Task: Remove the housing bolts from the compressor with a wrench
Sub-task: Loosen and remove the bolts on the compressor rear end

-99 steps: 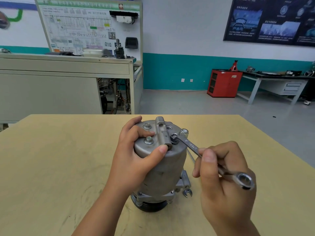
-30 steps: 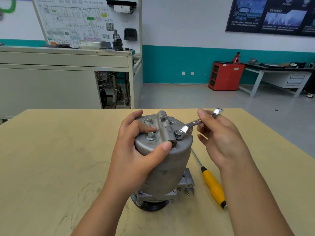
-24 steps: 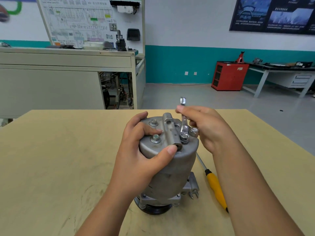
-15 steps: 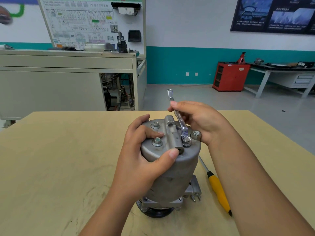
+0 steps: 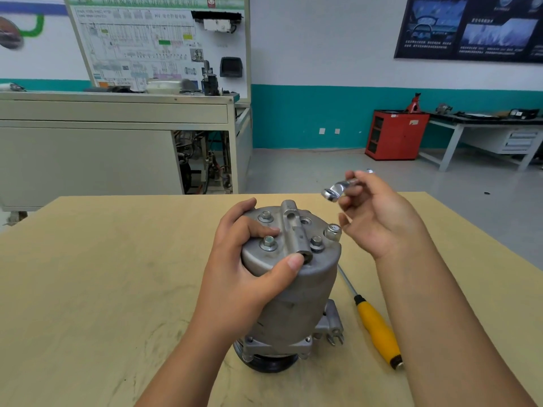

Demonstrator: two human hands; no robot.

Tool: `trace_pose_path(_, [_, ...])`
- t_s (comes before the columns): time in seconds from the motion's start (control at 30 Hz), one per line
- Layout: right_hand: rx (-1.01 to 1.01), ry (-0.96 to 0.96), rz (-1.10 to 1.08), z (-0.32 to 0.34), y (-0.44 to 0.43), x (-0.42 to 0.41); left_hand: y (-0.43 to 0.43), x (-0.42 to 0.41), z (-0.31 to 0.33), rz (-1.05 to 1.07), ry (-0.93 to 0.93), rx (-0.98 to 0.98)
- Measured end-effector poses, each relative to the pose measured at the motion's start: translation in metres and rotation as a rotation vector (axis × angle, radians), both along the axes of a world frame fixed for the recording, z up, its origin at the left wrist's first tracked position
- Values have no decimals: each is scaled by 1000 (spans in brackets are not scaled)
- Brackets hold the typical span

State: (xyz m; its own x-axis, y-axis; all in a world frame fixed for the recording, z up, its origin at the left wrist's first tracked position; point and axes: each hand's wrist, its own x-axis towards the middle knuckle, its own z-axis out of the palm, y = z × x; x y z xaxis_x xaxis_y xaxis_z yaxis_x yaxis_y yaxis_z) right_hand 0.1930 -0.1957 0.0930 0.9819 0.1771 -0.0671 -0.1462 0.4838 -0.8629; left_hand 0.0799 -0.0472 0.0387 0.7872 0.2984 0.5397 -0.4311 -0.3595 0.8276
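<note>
A compressor (image 5: 293, 295) stands upright on the table (image 5: 88, 289), its top gripped by the left hand (image 5: 244, 274). The right hand (image 5: 379, 218) pinches a wrench (image 5: 338, 189), held clear above and right of the housing. Four bolts (image 5: 269, 243) sit in the top; the rightmost bolt (image 5: 333, 232) looks raised, perhaps loosened. None appears removed yet. A yellow screwdriver (image 5: 379, 333) lies to the right.

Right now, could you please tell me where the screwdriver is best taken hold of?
Grip the screwdriver by its yellow handle, coming from above and the right: it lies flat on the table, the compressor stands close on its left, and the thin shaft offers little hold.
</note>
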Motion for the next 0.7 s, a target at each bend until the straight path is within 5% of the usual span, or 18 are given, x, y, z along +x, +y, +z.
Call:
trace_pose_path(0.13, [-57,-198,-125,2,-15,-24,1,0,-1,1,-5,4])
trace_pose_path(0.27, [-345,-647,-500,-11,-21,-65,0,1,-1,4,-11,7])
trace_pose_path(0.43, [-530,-1046,-695,-40,-17,-106,0,2,-1,9,-16,6])
trace_pose_path(0.7, [-768,-1127,-813,-53,-13,-121,0,1,-2,15,-15,6])
